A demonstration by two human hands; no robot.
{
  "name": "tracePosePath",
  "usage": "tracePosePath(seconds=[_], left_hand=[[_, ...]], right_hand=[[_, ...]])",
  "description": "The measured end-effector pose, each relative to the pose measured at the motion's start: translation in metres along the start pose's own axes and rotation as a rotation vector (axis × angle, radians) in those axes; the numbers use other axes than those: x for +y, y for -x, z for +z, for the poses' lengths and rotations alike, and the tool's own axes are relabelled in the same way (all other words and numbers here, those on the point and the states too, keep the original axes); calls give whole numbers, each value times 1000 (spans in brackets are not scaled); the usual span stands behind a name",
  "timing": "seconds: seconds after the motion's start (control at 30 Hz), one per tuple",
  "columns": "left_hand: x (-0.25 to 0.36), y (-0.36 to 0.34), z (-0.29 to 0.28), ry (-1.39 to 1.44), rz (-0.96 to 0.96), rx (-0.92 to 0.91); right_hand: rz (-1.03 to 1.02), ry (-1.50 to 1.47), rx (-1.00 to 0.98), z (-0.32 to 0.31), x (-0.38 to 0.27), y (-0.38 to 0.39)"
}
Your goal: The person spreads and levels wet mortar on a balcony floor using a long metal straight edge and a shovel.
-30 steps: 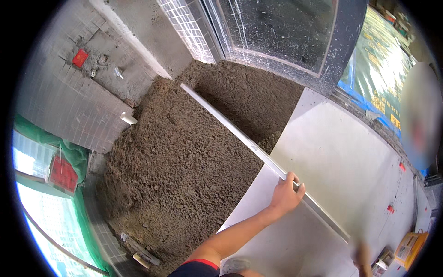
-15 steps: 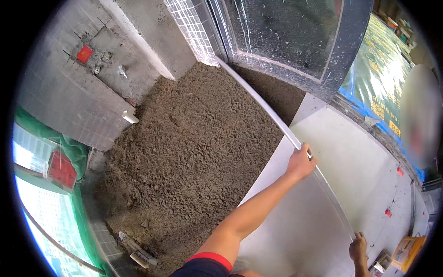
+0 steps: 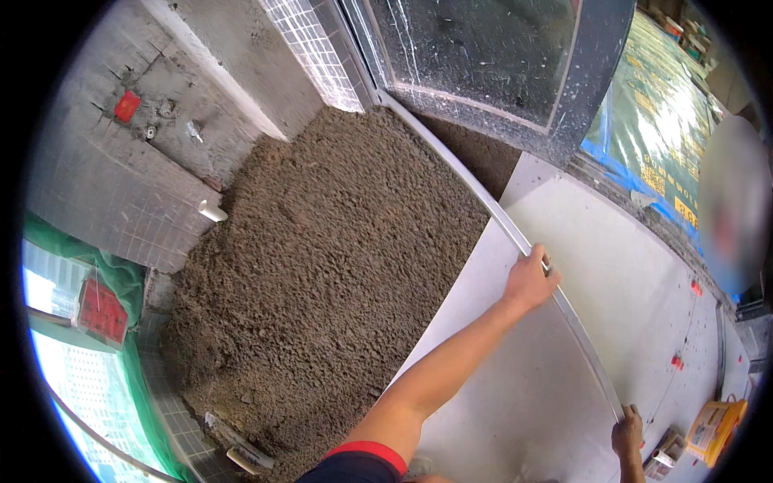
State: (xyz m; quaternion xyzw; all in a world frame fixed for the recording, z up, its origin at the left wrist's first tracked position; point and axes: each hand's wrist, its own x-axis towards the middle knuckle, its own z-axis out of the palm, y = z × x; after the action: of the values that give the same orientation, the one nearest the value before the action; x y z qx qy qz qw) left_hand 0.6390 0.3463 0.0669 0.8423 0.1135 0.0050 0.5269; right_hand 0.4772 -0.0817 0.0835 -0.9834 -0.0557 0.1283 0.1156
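A long, silvery metal straightedge bar (image 3: pixel 491 206) runs from the doorframe by the far wall back toward my lower right. My left hand (image 3: pixel 531 278) is closed round its middle, above the pale floor tiles (image 3: pixel 483 386). Close to its near end, my right hand (image 3: pixel 628 432) grips it too. The far part crosses a bed of damp, grainy brown mortar (image 3: pixel 338 241) that meets the tiles along a straight edge. A flat plastering trowel (image 3: pixel 240 445) lies on the mortar at the lower left.
A dark, spattered door (image 3: pixel 483 64) stands beyond the bar. A white pipe stub (image 3: pixel 213 211) juts from the left wall, near green netting (image 3: pixel 133 298). A yellow bucket (image 3: pixel 708 431) and another tool (image 3: pixel 667 457) sit at the lower right. Small red tile spacers (image 3: pixel 677 362) dot the tile joints.
The view has shifted slightly, so the walls and mortar appear farther left. The bar's far end has moved a little right, away from the tiled wall corner. Both hands still hold it.
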Motion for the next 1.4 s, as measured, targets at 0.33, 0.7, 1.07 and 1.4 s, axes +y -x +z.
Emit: tracePosePath(seconds=[0.33,0.7,1.07,1.4], left_hand=[[-8,-8,-5,-42,23,15],[-25,29,-15,-21,-34,22],[-101,152,-185,-68,-355,359],[-97,323,-160,120,-565,374]], right_hand=[[-19,38,-70,-7,0,-18],[-238,352,-352,46,106,9],[-326,97,-379,12,-150,-33],[-556,292,-764,27,-95,36]])
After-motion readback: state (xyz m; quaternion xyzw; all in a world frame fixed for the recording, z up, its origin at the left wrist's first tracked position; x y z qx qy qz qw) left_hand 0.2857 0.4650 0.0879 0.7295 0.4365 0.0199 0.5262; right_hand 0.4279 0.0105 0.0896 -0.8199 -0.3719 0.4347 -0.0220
